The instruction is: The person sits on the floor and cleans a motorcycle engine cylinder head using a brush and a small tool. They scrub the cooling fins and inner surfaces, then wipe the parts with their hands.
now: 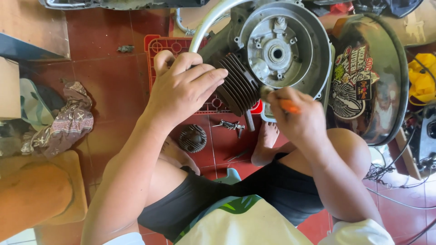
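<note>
**Both hands on the finned cylinder**

We rest our left hand [181, 88] over the dark finned cylinder [238, 84], fingers curled around its near end. Our right hand [295, 115] is clenched on an orange-handled tool [289, 106] just beside the fins. The cylinder joins the grey engine casing [284, 45], above a red plastic crate [159, 47] on the tiled floor [109, 77].

Sunlit red tiled floor [113, 77]
</note>
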